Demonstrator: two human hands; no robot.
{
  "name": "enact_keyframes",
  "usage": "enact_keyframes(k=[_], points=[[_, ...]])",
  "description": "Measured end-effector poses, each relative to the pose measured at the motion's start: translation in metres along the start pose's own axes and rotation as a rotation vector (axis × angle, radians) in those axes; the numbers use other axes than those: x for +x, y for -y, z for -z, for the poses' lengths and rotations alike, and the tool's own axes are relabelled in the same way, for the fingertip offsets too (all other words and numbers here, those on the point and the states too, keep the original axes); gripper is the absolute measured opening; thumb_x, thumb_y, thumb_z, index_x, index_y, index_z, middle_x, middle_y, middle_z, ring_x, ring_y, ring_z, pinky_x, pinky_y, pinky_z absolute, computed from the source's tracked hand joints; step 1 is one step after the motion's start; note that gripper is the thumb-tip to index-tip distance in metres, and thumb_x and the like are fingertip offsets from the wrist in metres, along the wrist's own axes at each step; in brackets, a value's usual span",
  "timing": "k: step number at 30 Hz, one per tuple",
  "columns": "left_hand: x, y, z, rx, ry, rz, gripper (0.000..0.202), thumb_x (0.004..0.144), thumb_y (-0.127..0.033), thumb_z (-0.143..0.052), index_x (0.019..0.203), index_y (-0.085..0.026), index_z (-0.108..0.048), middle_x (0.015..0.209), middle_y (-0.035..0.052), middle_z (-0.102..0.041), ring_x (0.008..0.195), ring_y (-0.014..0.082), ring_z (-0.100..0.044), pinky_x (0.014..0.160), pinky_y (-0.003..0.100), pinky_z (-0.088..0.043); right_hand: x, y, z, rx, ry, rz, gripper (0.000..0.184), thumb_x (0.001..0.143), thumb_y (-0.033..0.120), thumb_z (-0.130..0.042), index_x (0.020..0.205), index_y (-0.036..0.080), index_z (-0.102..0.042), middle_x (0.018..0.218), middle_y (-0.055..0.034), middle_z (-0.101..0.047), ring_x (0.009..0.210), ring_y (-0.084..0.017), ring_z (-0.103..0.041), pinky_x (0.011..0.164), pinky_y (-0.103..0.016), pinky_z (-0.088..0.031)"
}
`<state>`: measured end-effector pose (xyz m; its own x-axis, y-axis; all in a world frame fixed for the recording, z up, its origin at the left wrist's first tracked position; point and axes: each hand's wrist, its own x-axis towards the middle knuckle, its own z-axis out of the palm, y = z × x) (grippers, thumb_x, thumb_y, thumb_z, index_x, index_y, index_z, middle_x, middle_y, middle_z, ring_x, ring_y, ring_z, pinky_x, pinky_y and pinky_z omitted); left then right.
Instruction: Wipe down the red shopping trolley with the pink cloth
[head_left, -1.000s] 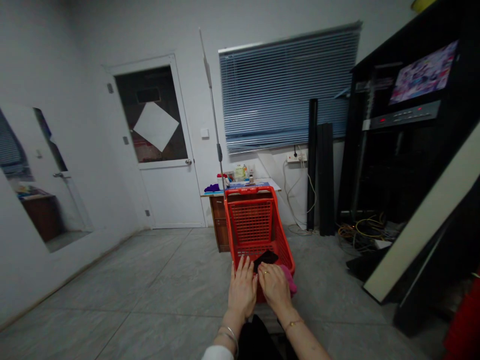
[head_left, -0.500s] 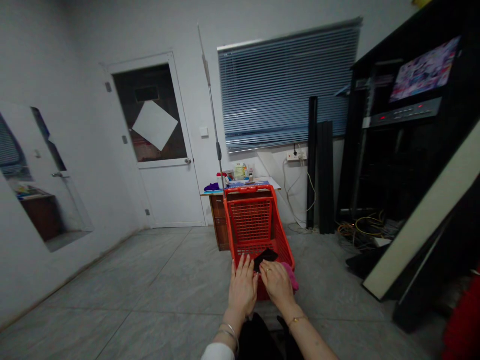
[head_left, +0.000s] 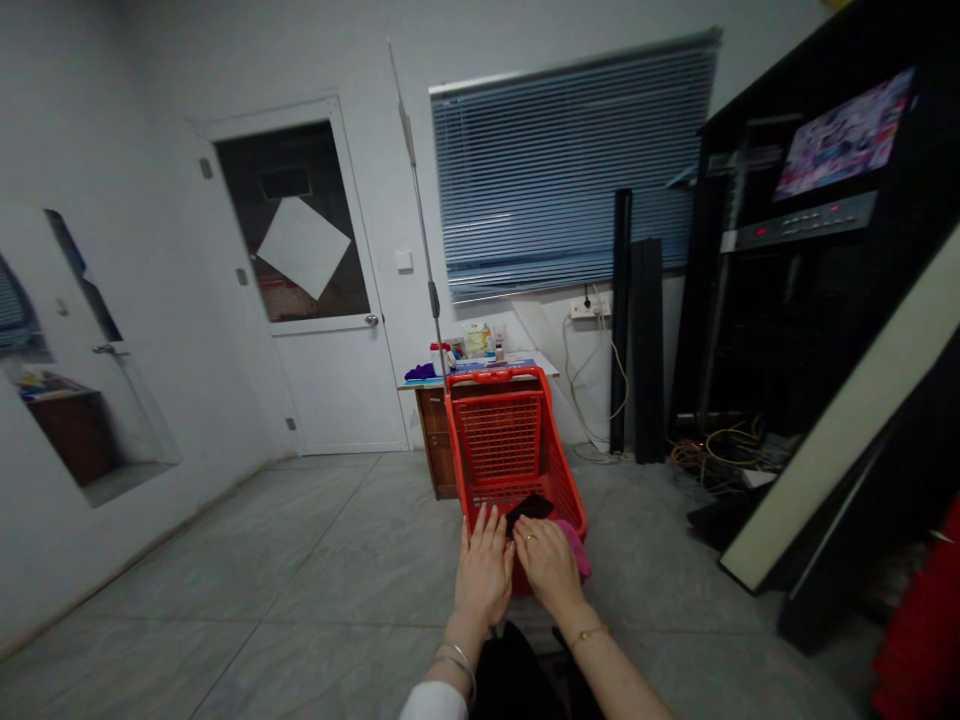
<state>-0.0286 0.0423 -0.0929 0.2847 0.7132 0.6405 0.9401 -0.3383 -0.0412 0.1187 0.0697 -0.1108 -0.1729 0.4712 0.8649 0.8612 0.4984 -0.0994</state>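
Note:
A red plastic shopping basket cart [head_left: 501,435] stands right in front of me, its near end under both hands. My left hand [head_left: 484,565] lies over the near rim with fingers stretched out and slightly apart. Beside it, my right hand [head_left: 546,562] is closed, fingers curled down at the same rim; what they grip is hidden. A black item, perhaps cloth [head_left: 531,510], shows inside the cart just beyond the right fingers. Pink cloth [head_left: 576,546] hangs at the cart's near right corner, partly behind my right hand.
A long thin pole [head_left: 421,220] rises at the cart's left side. Behind stands a small wooden desk [head_left: 435,440] with several items on top. To the right are a black rack [head_left: 780,300], tangled cables [head_left: 724,450] and a leaning pale board [head_left: 840,420]. A white door [head_left: 330,390] is at left.
The view has shifted slightly, so the room sits a little further left and higher. Both hands keep their places at the cart's near rim.

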Motion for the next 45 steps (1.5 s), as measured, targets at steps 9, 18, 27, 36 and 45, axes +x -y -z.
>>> enact_keyframes(k=[9,18,27,36,45], points=[[0.003,-0.005,0.003,-0.017,0.036,0.014,0.044,0.101,-0.033,-0.034,0.14,-0.02,-0.049,0.151,0.005,-0.046,0.145,0.0242,-0.032,0.117,0.057,-0.032,-0.002,-0.035,0.015,-0.023,-0.015,-0.043,0.027,0.097,0.02,-0.046,0.099,0.018,-0.073,0.1,-0.0081,-0.075,0.092,-0.018,-0.067,0.089,-0.034,-0.048],[-0.001,0.005,0.007,-0.012,0.045,-0.013,0.045,0.101,-0.034,-0.034,0.141,-0.021,-0.047,0.151,0.0058,-0.047,0.144,0.0231,-0.033,0.117,0.053,-0.034,0.003,-0.028,0.027,0.019,0.11,0.074,0.026,0.096,0.033,-0.052,0.113,0.024,-0.069,0.112,-0.0072,-0.071,0.099,-0.019,-0.064,0.092,-0.035,-0.045],[0.0,0.012,0.009,-0.019,0.075,-0.032,0.047,0.101,-0.036,-0.033,0.146,-0.022,-0.041,0.154,0.0059,-0.042,0.145,0.0234,-0.032,0.117,0.056,-0.031,0.0,-0.028,0.043,0.002,0.191,0.026,0.031,0.097,0.04,-0.05,0.118,0.024,-0.066,0.093,-0.0077,-0.066,0.089,-0.019,-0.059,0.084,-0.033,-0.042],[-0.003,0.058,0.018,0.025,0.154,0.065,0.045,0.102,-0.036,-0.029,0.142,-0.026,-0.047,0.154,0.0035,-0.041,0.148,0.0263,-0.022,0.116,0.062,-0.027,-0.001,0.038,0.015,-0.039,0.04,-0.069,0.025,0.098,0.029,-0.046,0.109,0.024,-0.068,0.085,-0.0063,-0.065,0.08,-0.019,-0.056,0.077,-0.034,-0.038],[-0.016,0.114,0.026,0.073,0.252,0.253,0.048,0.101,-0.026,-0.027,0.146,-0.027,-0.043,0.159,0.0012,-0.032,0.149,0.0304,-0.015,0.116,0.063,-0.023,0.074,0.026,0.037,0.18,0.073,-0.314,0.04,0.102,0.041,-0.034,0.115,0.022,-0.067,0.102,-0.0067,-0.067,0.093,-0.017,-0.062,0.081,-0.028,-0.042]])
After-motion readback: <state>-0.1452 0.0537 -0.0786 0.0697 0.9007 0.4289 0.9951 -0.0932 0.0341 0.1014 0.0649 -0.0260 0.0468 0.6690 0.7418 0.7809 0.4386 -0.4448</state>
